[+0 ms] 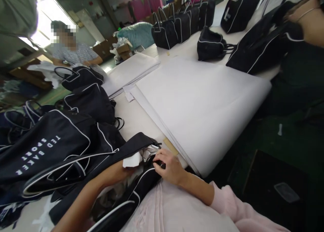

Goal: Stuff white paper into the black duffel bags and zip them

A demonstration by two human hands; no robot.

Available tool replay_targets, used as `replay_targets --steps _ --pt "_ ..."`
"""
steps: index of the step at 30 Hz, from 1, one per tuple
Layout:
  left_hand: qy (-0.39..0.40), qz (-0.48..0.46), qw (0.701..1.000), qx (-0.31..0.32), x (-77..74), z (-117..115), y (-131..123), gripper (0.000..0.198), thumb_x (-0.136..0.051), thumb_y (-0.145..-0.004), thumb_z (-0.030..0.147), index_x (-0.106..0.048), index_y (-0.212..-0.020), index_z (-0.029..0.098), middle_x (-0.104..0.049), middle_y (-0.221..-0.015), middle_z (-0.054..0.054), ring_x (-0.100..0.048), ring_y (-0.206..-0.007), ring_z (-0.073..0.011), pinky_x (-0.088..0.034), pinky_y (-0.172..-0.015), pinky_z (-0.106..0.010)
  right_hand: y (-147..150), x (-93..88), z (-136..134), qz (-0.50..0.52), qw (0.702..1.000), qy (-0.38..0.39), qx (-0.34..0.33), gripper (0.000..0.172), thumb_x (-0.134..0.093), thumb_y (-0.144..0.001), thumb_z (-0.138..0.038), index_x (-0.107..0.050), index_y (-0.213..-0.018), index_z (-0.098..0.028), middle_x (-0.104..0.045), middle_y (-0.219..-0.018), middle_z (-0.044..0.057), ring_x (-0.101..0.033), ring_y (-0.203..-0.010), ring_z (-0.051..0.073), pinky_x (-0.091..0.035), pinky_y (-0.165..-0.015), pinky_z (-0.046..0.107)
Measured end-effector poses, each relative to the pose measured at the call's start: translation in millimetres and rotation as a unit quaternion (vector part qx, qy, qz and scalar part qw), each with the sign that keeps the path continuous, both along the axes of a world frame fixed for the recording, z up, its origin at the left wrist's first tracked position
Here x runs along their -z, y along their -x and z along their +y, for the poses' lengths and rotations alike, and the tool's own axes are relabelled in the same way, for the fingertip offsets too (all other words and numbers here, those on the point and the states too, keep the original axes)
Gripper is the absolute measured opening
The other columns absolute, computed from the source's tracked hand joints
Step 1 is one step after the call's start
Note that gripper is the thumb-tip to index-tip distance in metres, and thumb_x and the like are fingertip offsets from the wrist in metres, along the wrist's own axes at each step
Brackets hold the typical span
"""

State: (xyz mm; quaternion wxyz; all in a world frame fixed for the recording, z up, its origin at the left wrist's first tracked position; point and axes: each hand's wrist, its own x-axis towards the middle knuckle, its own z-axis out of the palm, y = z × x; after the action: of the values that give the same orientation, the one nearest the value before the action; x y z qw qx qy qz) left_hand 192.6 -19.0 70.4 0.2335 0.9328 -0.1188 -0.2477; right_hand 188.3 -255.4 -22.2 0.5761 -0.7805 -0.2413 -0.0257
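Observation:
An open black bag (141,141) with white piping lies in front of me, against my pink top. My left forearm reaches into its opening. The near part of my left hand (128,171) shows beside a white tag (132,160), and its fingers are hidden inside the bag. At the right end of the opening, my right hand (169,165) has its thumb and fingers curled together on the bag's edge. Crumpled pale material (149,152) shows just beside those fingertips.
A black bag with white lettering (37,154) lies at my left, with several more behind it. Large white sheets (197,100) cover the table's middle. More bags (164,33) stand along the far side. One person (76,53) works at the far left; another's arm (310,23) touches a bag at right.

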Motion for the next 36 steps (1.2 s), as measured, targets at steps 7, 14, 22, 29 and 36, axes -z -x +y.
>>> replay_targets --steps 7,14,22,29,36 --pt "-0.016 -0.09 0.986 -0.142 -67.6 47 21 0.041 -0.06 -0.085 0.058 -0.068 -0.116 0.033 -0.07 -0.118 0.003 -0.066 -0.108 -0.0244 -0.052 -0.101 -0.037 -15 -19.4 13 -0.138 0.969 0.171 -0.109 0.03 -0.053 -0.096 -0.037 -0.073 -0.086 -0.017 -0.073 -0.09 0.006 -0.062 -0.091 0.02 -0.047 -0.091 0.034" --pt "-0.124 -0.301 0.944 -0.045 -16.4 87 -8 0.056 -0.05 -0.089 0.064 -0.065 -0.112 0.016 -0.068 -0.115 -0.013 -0.054 -0.121 -0.0315 -0.043 -0.107 -0.05 -44 -40.9 82 -0.045 0.845 0.401 -0.35 0.031 -0.049 -0.09 -0.03 -0.074 -0.083 -0.014 -0.074 -0.086 0.015 -0.069 -0.075 0.025 -0.051 -0.063 0.036" --pt "-0.051 -0.451 0.891 -0.022 -1.2 17 57 0.011 -0.056 -0.093 0.013 -0.058 -0.104 0.016 -0.062 -0.098 -0.007 -0.059 -0.093 -0.0184 -0.05 -0.09 -0.033 -59 -50.3 54 0.113 0.836 0.277 -0.46 0.031 -0.064 -0.084 -0.038 -0.073 -0.106 -0.019 -0.073 -0.087 0.002 -0.064 -0.074 0.014 -0.047 -0.064 0.022" --pt "-0.134 -0.276 0.951 -0.019 34.3 8 73 0.05 -0.07 -0.081 0.025 -0.053 -0.125 0.008 -0.057 -0.128 -0.021 -0.052 -0.12 -0.0358 -0.048 -0.1 -0.051 4 -46.9 39 -0.108 0.941 0.096 -0.307 0.004 -0.067 -0.082 -0.014 -0.071 -0.083 -0.014 -0.066 -0.081 0.004 -0.06 -0.083 0.016 -0.046 -0.084 0.027" --pt "-0.045 -0.075 0.995 -0.037 19.3 -6 37 0.014 -0.054 -0.08 0.013 -0.066 -0.086 0.012 -0.068 -0.088 -0.01 -0.064 -0.083 -0.0241 -0.047 -0.076 -0.033 22 -20.0 37 -0.122 0.983 -0.019 -0.139 0.013 -0.058 -0.092 -0.02 -0.068 -0.085 -0.015 -0.065 -0.08 0.006 -0.056 -0.081 0.018 -0.046 -0.081 0.032"
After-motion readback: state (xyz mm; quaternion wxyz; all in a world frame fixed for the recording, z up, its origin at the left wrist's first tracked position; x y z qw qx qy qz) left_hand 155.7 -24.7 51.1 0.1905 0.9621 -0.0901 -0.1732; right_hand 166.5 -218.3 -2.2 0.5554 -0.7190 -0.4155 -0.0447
